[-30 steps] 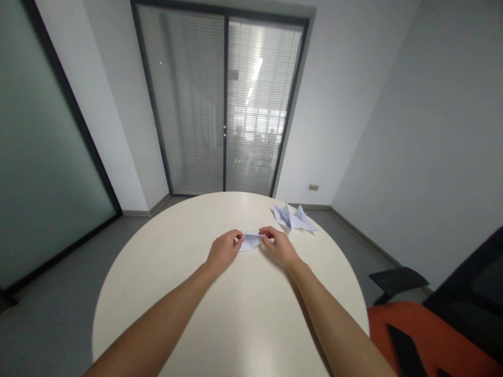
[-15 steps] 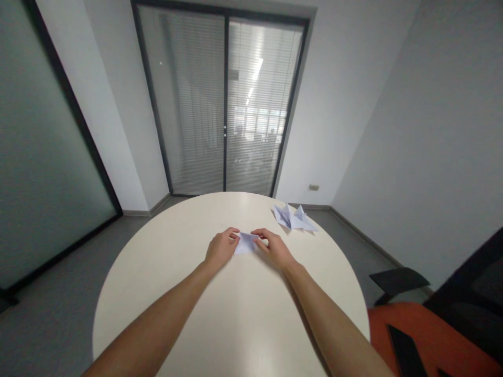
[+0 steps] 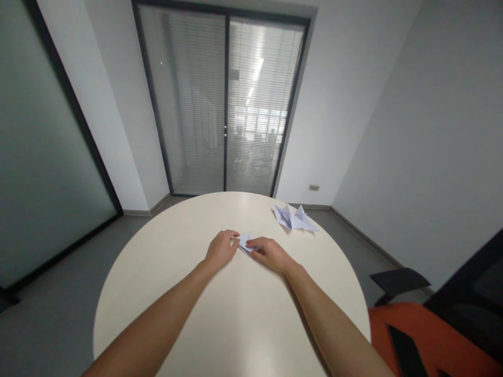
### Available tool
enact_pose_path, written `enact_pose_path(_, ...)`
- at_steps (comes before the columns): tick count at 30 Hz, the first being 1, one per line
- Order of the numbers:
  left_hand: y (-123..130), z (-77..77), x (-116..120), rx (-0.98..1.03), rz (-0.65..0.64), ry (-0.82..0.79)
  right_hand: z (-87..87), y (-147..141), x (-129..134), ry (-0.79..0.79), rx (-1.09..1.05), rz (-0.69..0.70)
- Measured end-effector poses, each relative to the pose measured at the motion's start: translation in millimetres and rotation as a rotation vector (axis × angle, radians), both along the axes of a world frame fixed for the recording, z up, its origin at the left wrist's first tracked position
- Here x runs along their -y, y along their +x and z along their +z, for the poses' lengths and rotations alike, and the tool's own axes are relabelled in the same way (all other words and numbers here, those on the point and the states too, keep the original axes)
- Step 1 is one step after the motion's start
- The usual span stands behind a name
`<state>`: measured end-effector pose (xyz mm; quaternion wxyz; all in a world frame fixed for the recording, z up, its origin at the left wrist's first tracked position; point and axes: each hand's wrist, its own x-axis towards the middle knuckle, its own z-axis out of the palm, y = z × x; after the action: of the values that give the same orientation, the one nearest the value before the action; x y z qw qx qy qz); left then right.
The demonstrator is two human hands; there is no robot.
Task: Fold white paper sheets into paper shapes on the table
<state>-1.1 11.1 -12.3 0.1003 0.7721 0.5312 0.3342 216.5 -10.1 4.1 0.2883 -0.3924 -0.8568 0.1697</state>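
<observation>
A small folded sheet of white paper (image 3: 244, 242) lies between my two hands over the middle of the round table. My left hand (image 3: 222, 247) pinches its left edge between thumb and fingers. At the paper's right side, my right hand (image 3: 269, 252) has its thumb underneath and its fingers across the top, closed on it. Part of the paper is hidden by the right fingers.
Two folded white paper shapes (image 3: 295, 219) with raised points stand near the table's far right edge. The round cream table (image 3: 236, 314) fills the middle. An orange chair (image 3: 424, 340) with black armrests is at the right, close to the table. Glass doors (image 3: 225, 104) stand beyond.
The paper has turned and now shows a corner pointing toward me, with a smaller visible area. My right hand has shifted slightly left and over it.
</observation>
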Motion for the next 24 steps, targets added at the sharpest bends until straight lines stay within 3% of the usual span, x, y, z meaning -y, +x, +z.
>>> enact_pose_path(10, 0, -4.0, 2, -0.156, -0.215, 0.028, 1.0, -2, 2, -0.01, 0.039, 0.033)
enact_pose_path(17, 3, 3.3, 11, -0.159, -0.199, 0.008, -4.7, 0, -2, 0.097, 0.137, -0.004)
enact_pose_path(24, 4, 4.0, 14, -0.176, -0.204, 0.022, -16.0, 2, -5, 0.042, 0.219, -0.064)
